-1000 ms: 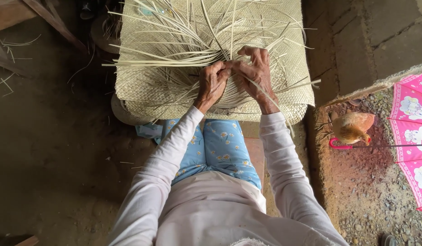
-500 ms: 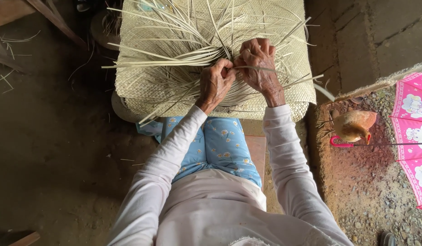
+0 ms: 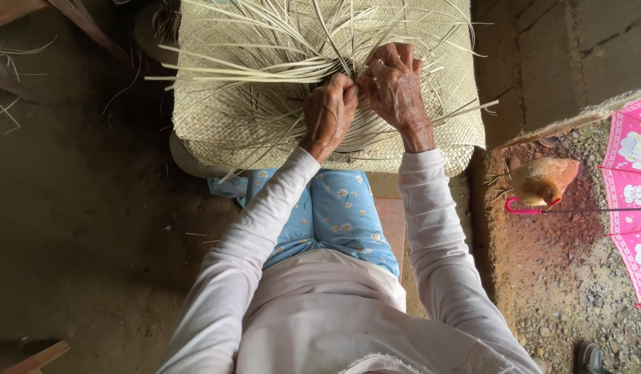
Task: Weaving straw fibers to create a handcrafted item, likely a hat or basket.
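Matting fills the upper middle of the frame: a pale woven straw mat (image 3: 265,118) lies over the person's knees, its near edge crossing the middle of the frame just above the blue flowered trousers (image 3: 334,215) and its right edge ending beside a grey concrete wall (image 3: 542,62). Loose straw strips (image 3: 244,69) fan out past the mat's left edge over dark bare dirt floor (image 3: 78,228), which lies open across the whole left side of the frame.

Both hands meet at the upper centre of the mat, touching each other. The left hand (image 3: 329,111) is curled into a loose fist with its fingertips pinched together on a bundle of strips. The right hand (image 3: 395,86), just right of it and a little higher, arches over the same spot, fingers bent down and closed on strips. Both arms in pale long sleeves (image 3: 265,235) run up from the bottom of the frame and converge.

At right, well apart from the hands, a brown hen (image 3: 542,180) stands on gravelly ground next to an open pink umbrella (image 3: 635,201) at the right edge. Wooden slats (image 3: 78,21) cross the upper left corner.
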